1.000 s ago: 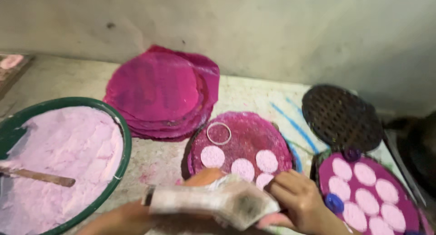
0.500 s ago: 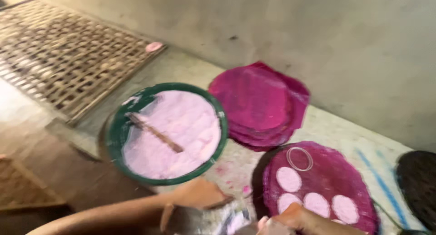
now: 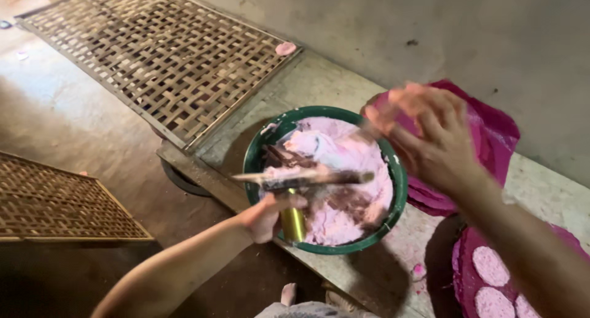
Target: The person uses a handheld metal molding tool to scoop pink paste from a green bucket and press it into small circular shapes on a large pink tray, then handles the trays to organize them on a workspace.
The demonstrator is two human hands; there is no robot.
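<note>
Two hands over green basin: left fingers clamped on stick, right fingers apart.

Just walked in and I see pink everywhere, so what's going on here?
A person's left hand grips a brass-coloured handle at the near rim of a green bowl of pink paste, with a flat stick across it. The right hand hovers open above. Magenta sheets lie beside the bowl.

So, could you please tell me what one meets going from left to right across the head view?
Small woven rack → large woven rack → left hand gripping a brass-coloured handle → green bowl of pink paste → right hand → magenta cloth → tray of pink discs.
</note>
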